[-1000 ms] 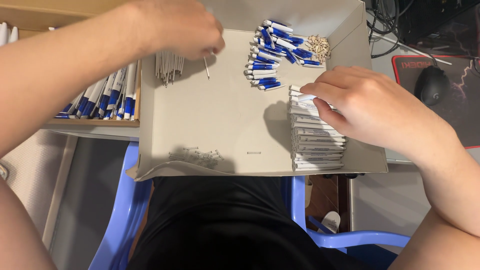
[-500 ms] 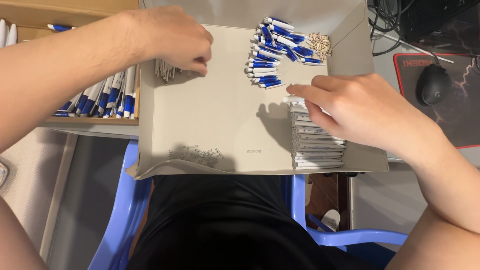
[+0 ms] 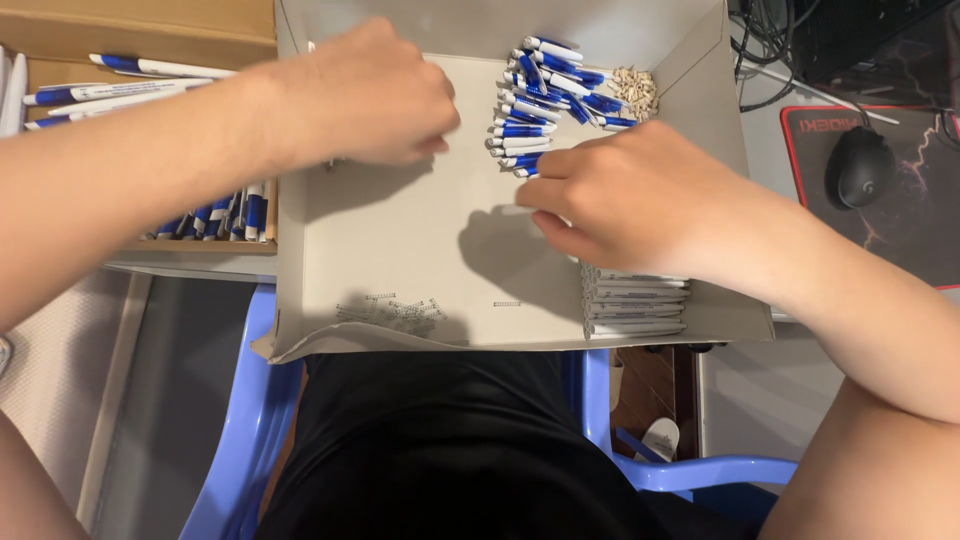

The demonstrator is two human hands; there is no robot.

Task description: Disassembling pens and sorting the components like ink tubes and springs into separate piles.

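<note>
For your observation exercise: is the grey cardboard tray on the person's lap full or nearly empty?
Partly filled. The tray shows bare floor mid-way, with blue-and-white pen parts heaped at the back and small springs in front.

We see bare grey floor in the middle of the cardboard tray, open between our left hand and right hand. At the far edge a heap of blue-and-white pen parts blocks the way, with small pale bits beside it. The stack of white barrels fills the near right corner; loose springs lie near the front wall.
</note>
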